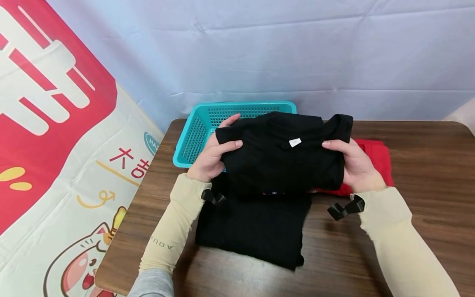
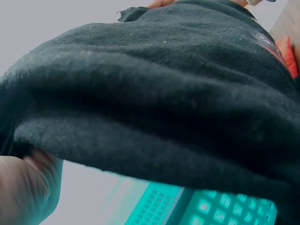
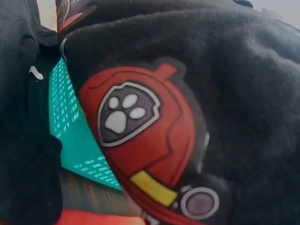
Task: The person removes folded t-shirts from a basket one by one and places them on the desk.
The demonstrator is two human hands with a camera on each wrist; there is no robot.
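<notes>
Both hands hold up a folded black T-shirt (image 1: 272, 165) above the table. A small white label (image 1: 295, 142) shows on its upper side. My left hand (image 1: 208, 160) grips its left end, thumb on top; my right hand (image 1: 360, 165) grips the right end the same way. The right wrist view shows a red cartoon print (image 3: 140, 122) with a paw badge on the shirt's far-side face. Cloth fills most of the left wrist view, with part of the left hand (image 2: 28, 187) at the lower left. Beneath the shirt, another black garment (image 1: 252, 235) lies on the table, partly covered.
Behind the shirt stands a turquoise plastic basket (image 1: 196, 108), its right part hidden by the cloth. A red garment (image 1: 380, 163) lies behind the right hand on the brown wooden table (image 1: 426, 198). A pale cloth backdrop (image 1: 297, 53) hangs behind; a printed banner (image 1: 92, 173) is at left.
</notes>
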